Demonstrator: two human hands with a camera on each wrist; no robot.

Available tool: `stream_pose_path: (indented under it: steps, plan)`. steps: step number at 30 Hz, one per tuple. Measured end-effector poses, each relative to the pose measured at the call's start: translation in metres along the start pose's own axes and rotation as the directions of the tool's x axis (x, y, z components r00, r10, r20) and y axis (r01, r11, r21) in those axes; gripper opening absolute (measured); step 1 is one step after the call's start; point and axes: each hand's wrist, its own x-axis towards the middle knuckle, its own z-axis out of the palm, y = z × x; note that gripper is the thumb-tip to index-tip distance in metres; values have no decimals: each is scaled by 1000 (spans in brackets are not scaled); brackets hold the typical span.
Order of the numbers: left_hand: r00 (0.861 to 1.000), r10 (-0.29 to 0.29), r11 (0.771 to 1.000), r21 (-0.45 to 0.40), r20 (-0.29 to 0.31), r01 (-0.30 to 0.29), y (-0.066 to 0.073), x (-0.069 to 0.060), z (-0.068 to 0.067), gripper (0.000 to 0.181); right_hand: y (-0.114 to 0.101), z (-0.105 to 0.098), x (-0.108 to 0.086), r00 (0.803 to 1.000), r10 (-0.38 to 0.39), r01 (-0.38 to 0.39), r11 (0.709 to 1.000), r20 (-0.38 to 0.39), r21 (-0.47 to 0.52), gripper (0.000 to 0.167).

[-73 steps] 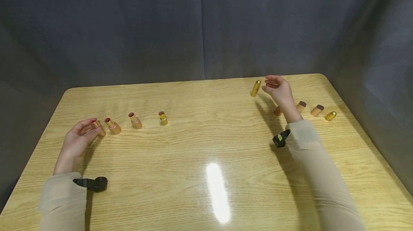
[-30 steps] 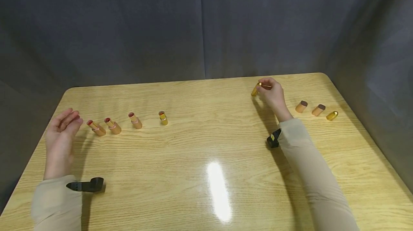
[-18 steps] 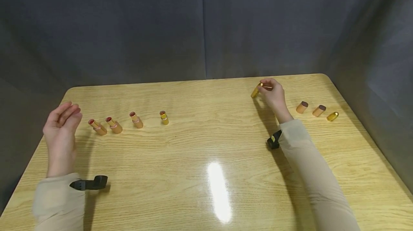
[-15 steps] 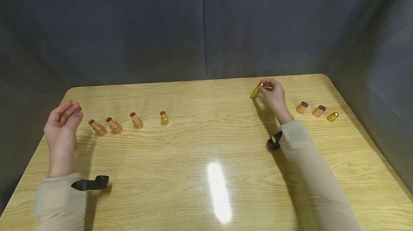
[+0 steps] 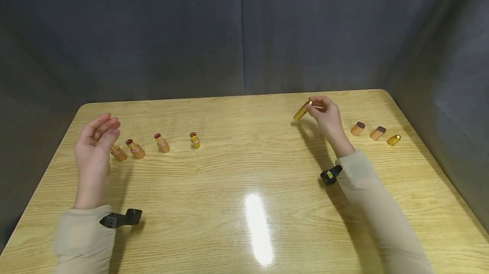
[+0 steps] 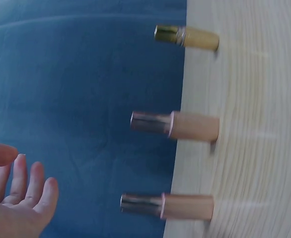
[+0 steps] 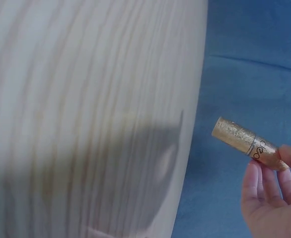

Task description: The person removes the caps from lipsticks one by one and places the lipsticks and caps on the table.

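My right hand (image 5: 329,119) pinches a gold lipstick (image 5: 302,111) near its rounded top and holds it tilted, just above the table. In the right wrist view this gold lipstick (image 7: 242,140) has its cap on, with dark lettering by the thumb. Nothing is in my left hand (image 5: 93,155), raised with loosely bent fingers and partly hiding the leftmost uncapped lipstick (image 5: 120,154). To its right stand two more pinkish-gold uncapped lipsticks, one nearer (image 5: 136,151) and one farther (image 5: 163,144), then a smaller gold uncapped lipstick (image 5: 195,140).
Beyond my right hand are two pinkish caps with dark tops, one left (image 5: 357,128) and one right (image 5: 377,133). A gold rounded cap (image 5: 394,139) is at the end of that row. The wooden table (image 5: 229,172) ends at a dark curtain (image 5: 172,36).
My left hand has let go of the leftmost lipstick, drawn away left, then come back rightward. The right hand has taken hold of the gold lipstick and lifted it slightly, tilting it.
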Motion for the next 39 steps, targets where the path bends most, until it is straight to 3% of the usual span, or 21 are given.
stream_pose_path:
  steps: [5, 9, 14, 20, 23, 33, 39]
  plan:
    - [993, -40, 993, 110, 110, 28, -4, -6, 11, 32, -5, 2, -7, 1000, -2, 2, 997, 1, 83, 41]
    - [975, -49, 983, 183, 218, 8, -8, -10, 18, 33, -11, 3, -13, 1000, -12, 12, 991, 6, 132, 37]
    - [940, -64, 974, 226, 335, -14, -13, -17, 29, 34, -20, 7, -21, 1000, -18, 14, 984, 20, 180, 33]
    - [901, -112, 958, 288, 419, -15, -20, -25, 46, 34, -32, 13, -29, 998, -34, 24, 979, 47, 204, 41]
    - [874, -148, 944, 329, 462, -14, -23, -30, 56, 39, -35, 17, -33, 997, -44, 31, 978, 63, 205, 40]
    - [797, -218, 936, 351, 564, 8, -42, -41, 90, 40, -43, 26, -41, 992, -79, 53, 969, 102, 240, 16]
    - [757, -246, 928, 372, 605, 4, -53, -48, 111, 39, -47, 30, -48, 986, -99, 68, 972, 131, 225, 27]
